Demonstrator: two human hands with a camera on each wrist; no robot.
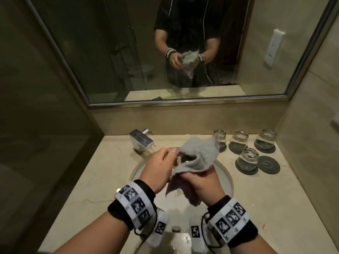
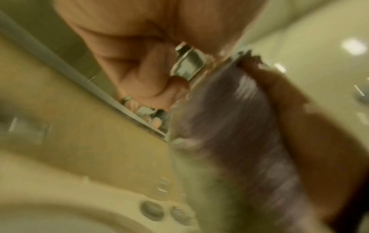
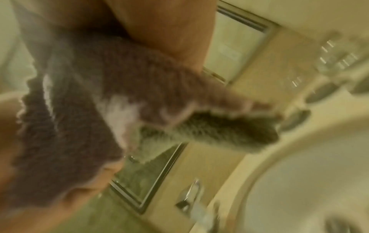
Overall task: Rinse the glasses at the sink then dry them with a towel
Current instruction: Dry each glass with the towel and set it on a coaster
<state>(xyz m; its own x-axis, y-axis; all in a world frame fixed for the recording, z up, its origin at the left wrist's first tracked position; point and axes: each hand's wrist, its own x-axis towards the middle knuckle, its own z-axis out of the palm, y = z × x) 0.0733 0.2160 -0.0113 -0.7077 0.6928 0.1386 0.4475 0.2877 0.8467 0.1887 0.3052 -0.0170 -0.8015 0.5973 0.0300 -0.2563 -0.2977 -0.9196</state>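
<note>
Fluffy grey cloth towel (image 1: 197, 153); clear glossy glass tumblers (image 1: 247, 159); polished metal tap (image 1: 141, 141); smooth veined stone counter (image 1: 110, 162); matt dark coasters (image 1: 268, 165).

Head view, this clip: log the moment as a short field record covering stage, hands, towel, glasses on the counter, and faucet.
stage: drying, over the white oval sink basin
left hand: holds a clear glass, mostly hidden by the towel
right hand: grips the fluffy grey towel, bunched over the glass
counter glasses: four clear round glasses on dark round coasters, e.g. nearest
empty coaster: one, beside the nearest glass
faucet: chrome, square; no water stream visible
</note>
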